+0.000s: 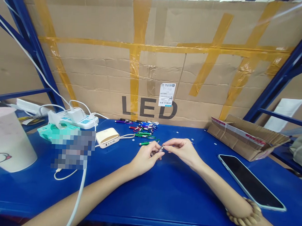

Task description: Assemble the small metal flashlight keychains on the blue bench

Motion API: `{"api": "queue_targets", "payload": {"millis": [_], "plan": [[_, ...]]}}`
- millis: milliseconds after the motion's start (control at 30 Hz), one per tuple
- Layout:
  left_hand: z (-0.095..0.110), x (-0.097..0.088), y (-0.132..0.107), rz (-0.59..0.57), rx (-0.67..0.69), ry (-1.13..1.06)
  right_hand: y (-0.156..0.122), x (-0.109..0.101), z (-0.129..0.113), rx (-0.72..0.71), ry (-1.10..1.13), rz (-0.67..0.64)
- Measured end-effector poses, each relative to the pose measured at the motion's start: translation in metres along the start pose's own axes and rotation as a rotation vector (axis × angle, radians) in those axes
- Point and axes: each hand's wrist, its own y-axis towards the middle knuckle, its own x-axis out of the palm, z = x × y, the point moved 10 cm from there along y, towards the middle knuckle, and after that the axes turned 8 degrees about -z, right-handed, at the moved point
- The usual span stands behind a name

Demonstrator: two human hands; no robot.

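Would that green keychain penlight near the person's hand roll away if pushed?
The green keychain penlight would probably roll if pushed, since its body looks slim and round. It likely feels light, being small beside the left hand. Its glossy surface might be slippery.

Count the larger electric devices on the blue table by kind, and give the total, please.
Phone: 1
Power bank: 1
Power strip: 1
Total: 3
The blurred patch hides what lies there, so it is not counted.
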Motion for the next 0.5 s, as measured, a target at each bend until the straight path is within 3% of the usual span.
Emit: {"api": "queue_targets", "payload": {"millis": [300,500], "plan": [[-0.004,-0.002,0.0,0.013,0.001,0.003,-0.002,0.006,-0.006,-0.08,-0.107,-0.019],[0.002,-0.003,-0.004,0.015,0.095,0.218,-0.009,0.014,-0.026,-0.197,-0.453,-0.079]]}}
